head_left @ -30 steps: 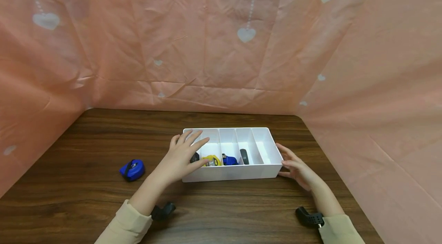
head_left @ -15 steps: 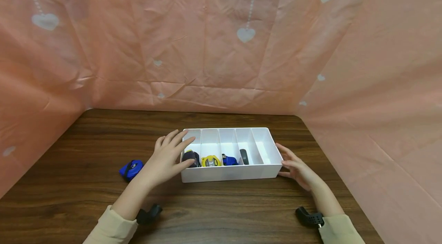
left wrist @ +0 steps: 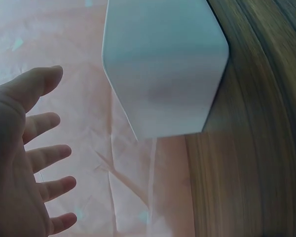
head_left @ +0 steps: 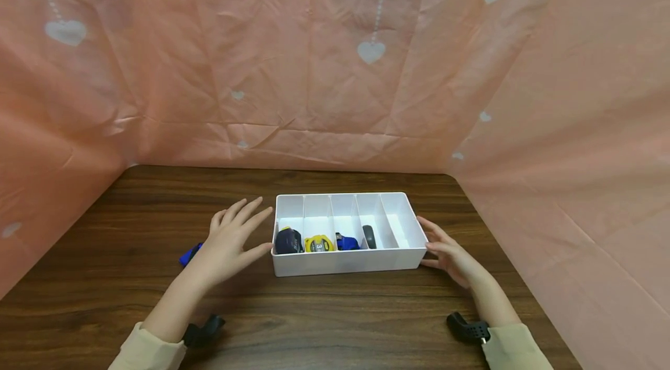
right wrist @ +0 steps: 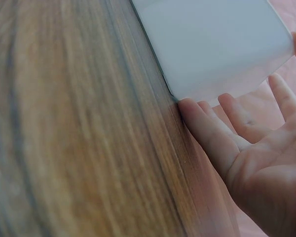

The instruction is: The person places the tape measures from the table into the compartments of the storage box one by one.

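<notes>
A white divided box (head_left: 350, 263) lies on the table in the head view. From the left, its compartments hold a black tape measure (head_left: 289, 241), a yellow tape measure (head_left: 319, 244), a blue tape measure (head_left: 347, 242) and a dark rounded object (head_left: 369, 236) of unclear kind. My left hand (head_left: 225, 251) hovers with spread fingers just off the box's left end; the left wrist view shows a gap between that hand (left wrist: 15, 158) and the box (left wrist: 163, 94). At the other end, my right hand (head_left: 452, 256) touches the end wall with extended fingertips (right wrist: 190, 107).
Another blue tape measure (head_left: 188, 256) lies on the wooden table (head_left: 335, 323) at the left, partly hidden by my left hand. A pink curtain (head_left: 293, 67) with white hearts encloses the table's back and sides.
My left hand has moved left from over the box to beside its left end, uncovering the black tape measure and partly covering the loose blue one. The right hand stays put.
</notes>
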A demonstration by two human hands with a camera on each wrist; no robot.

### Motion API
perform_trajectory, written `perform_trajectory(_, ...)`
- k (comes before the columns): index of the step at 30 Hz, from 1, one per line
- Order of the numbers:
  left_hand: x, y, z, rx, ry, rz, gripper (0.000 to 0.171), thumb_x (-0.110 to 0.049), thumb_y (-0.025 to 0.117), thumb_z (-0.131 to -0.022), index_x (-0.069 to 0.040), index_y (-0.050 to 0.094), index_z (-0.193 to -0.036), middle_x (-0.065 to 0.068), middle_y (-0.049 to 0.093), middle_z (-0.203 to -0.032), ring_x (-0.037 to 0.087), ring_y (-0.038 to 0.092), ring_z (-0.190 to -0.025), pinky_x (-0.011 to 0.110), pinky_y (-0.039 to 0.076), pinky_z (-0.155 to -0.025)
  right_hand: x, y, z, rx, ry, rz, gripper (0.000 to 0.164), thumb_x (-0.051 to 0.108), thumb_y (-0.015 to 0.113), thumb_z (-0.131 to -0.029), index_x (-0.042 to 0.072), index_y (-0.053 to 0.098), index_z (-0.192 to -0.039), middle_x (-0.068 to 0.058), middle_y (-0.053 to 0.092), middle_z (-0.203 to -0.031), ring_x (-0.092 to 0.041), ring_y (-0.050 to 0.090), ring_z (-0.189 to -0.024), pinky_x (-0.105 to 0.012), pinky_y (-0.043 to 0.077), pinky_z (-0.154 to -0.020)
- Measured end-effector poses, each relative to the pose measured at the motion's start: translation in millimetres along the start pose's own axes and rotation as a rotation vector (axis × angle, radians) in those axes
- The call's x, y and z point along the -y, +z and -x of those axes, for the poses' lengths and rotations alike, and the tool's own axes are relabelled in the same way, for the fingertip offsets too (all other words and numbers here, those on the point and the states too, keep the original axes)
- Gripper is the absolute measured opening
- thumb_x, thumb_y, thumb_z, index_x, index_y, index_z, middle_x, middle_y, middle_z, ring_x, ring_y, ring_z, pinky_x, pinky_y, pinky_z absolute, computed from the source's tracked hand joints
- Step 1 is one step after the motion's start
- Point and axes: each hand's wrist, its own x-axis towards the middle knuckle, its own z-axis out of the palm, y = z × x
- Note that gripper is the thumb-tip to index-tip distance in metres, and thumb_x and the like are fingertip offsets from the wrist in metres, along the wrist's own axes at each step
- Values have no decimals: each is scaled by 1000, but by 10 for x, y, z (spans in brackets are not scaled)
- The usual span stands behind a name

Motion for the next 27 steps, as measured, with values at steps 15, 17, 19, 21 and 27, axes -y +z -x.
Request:
perform_trajectory(15, 208, -47, 143, 25, -46, 5, 69, -41, 69, -87, -15, 43, -145, 11, 28, -153, 41, 20, -137, 68, 13, -98, 5, -6, 9, 4, -7, 5, 64, 10, 39, -99, 11, 8, -154, -30, 12, -150, -34, 35, -127, -60, 34, -97)
perform_trajectory(17, 235, -60, 165, 28, -50, 4, 68, -42, 68, -87, -15, 43, -145, 12, 28, -153, 42, 20, -137, 68, 12, -98, 7, -1, 11, 2, -3, 6, 64, 10, 39, -99, 11, 8, -154, -30, 12, -150, -36, 34, -128, -61, 34, -97)
perform_trajectory(19, 263, -77, 198, 32, -56, 1, 68, -41, 69, -87, -14, 43, -145, 12, 28, -152, 43, 20, -136, 68, 12, -97, 7, 2, 11, 3, -1, 6, 63, 10, 39, -99, 12, 8, -154, -30, 11, -150, -38, 32, -129, -61, 33, -97)
perform_trajectory(21, 295, -90, 231, 37, -63, -7, 68, -40, 69, -87, -13, 44, -144, 13, 29, -152, 44, 21, -136, 68, 13, -97, 6, 4, 9, 2, 0, 7, 63, 10, 39, -99, 12, 9, -154, -30, 11, -150, -39, 32, -129, -61, 33, -98)
perform_trajectory(27, 390, -115, 337, 49, -74, -22, 68, -35, 71, -86, -11, 43, -144, 16, 28, -152, 45, 21, -135, 69, 14, -95, -2, -3, 9, 1, -3, 7, 64, 12, 41, -99, 13, 10, -155, -29, 12, -150, -33, 36, -127, -60, 34, -98)
